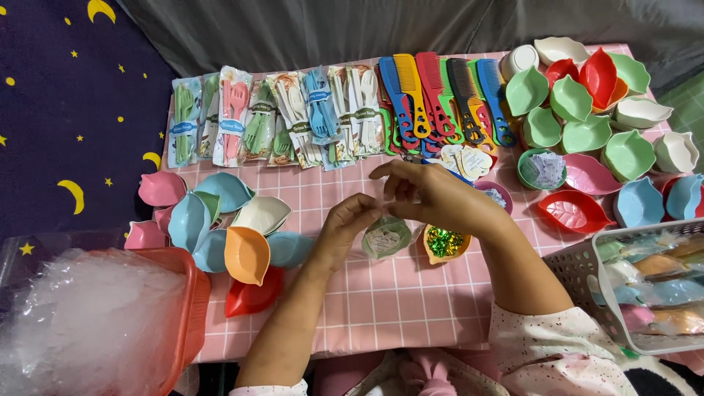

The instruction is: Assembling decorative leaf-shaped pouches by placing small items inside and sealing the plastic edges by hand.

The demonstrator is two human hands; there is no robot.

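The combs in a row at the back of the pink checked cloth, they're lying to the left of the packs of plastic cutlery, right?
Not quite. The head view shows the combs at the back of the pink checked cloth, but they lie to the right of the packs of plastic cutlery, not the left.

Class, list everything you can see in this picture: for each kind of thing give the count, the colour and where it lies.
Cutlery packs: about nine, green, pink, blue, cream; back left row.
Combs: several, blue, yellow, red, green, black; back centre.
Leaf-shaped dishes, right: many, green, red, white, pink, blue; back right.
Leaf-shaped dishes, left: about ten, pink, blue, cream, orange, red; left.
Orange dish: one, holding shiny green sweets; centre.
Wrapped green dish: one; under the hands.
Red basket: one, with clear plastic; front left.
White basket: one, wrapped dishes inside; front right.
Pink checked cloth: one; over the table.
Left hand: grip on the wrap.
Right hand: pinching above it.
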